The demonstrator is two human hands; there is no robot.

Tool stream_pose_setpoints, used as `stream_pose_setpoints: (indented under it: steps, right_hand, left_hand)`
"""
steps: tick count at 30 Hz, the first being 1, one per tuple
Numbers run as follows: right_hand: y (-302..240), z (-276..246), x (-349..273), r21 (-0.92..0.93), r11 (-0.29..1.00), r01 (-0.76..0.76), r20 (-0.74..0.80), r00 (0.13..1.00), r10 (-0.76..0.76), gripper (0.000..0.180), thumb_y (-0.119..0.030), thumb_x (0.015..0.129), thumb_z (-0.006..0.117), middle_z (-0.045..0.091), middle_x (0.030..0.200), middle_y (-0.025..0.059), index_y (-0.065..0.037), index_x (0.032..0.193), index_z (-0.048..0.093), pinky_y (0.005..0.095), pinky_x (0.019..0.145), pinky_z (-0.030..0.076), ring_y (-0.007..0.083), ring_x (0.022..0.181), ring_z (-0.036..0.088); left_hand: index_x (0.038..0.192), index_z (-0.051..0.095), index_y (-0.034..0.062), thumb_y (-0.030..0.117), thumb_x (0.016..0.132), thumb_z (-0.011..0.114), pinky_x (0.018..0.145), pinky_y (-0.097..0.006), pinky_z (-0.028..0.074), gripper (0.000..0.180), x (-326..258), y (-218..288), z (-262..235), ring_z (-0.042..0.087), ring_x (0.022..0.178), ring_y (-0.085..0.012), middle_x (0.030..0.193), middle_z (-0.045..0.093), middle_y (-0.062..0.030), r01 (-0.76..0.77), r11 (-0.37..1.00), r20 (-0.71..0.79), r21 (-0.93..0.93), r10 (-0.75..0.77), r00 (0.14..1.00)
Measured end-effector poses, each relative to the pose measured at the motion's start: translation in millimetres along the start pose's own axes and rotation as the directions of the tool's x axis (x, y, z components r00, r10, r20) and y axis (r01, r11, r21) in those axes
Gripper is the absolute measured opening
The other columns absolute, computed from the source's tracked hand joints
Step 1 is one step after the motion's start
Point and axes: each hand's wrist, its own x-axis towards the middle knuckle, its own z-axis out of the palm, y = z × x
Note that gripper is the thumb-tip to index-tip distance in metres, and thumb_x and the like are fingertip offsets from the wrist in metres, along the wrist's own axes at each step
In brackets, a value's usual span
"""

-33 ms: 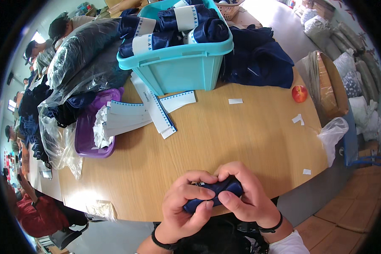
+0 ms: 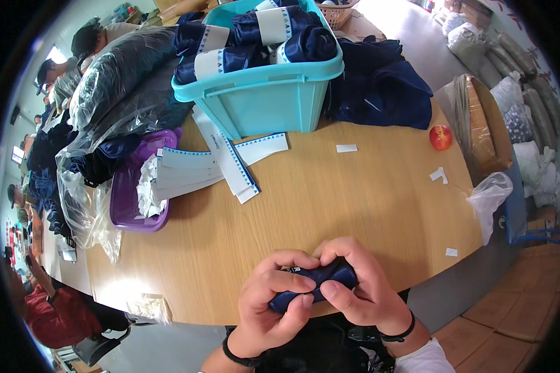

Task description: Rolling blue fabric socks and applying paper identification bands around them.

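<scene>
Both hands grip a rolled navy cloth bundle [image 2: 314, 287] at the table's near edge. My left hand [image 2: 270, 295] wraps its left end, and my right hand [image 2: 361, 286] wraps its right end, thumbs on the near side. A small white mark shows on the roll's upper left; the fingers hide both ends. Beyond the hands, white paper bands with blue edging [image 2: 230, 163] lie fanned and crossed on the table. Several similar navy rolls in paper bands [image 2: 230, 61] fill a turquoise bin [image 2: 264, 105] at the back.
A purple basket [image 2: 144, 225] with white paper scraps stands left, beside clear plastic bags [image 2: 121, 81]. Folded navy cloth [image 2: 379, 87] lies right of the bin. A red-yellow fruit [image 2: 440, 138] and paper slips [image 2: 346, 148] sit rightward. A cardboard box [image 2: 485, 124] borders the table. People sit at left.
</scene>
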Motion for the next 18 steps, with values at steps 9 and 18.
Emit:
stream_pose_setpoints:
  steps: [9, 18]
  right_hand:
    - [7.5, -4.9, 1.1, 0.068, 0.995, 0.07, 0.009, 0.997, -0.071, 0.023, -0.008, 0.094, 0.065, 0.062, 0.104, 0.0111, -0.003, 0.114, 0.057, 0.0324, 0.079, 0.049, 0.0197, 0.087, 0.058]
    - [1.6, -3.4, 6.6, 0.028, 0.994, 0.102, 0.005, 0.995, -0.102, 0.014, -0.002, 0.091, 0.064, 0.064, 0.102, 0.0141, -0.004, 0.104, 0.059, 0.0342, 0.078, 0.05, 0.0256, 0.086, 0.061]
  left_hand:
    - [0.105, 0.065, 0.0039, 0.007, 0.093, 0.068, 0.102, -0.04, 0.048, 0.014, 1.4, 3.8, 0.7, 0.062, 0.114, -0.0272, 0.124, 0.062, -0.0207, 0.082, 0.996, 0.075, 0.026, -0.084, 0.994]
    - [0.105, 0.067, 0.002, 0.0, 0.087, 0.068, 0.094, -0.04, 0.055, 0.018, 1.2, 0.0, 0.9, 0.069, 0.107, -0.0313, 0.118, 0.066, -0.0216, 0.023, 0.999, 0.064, 0.035, -0.025, 0.998]
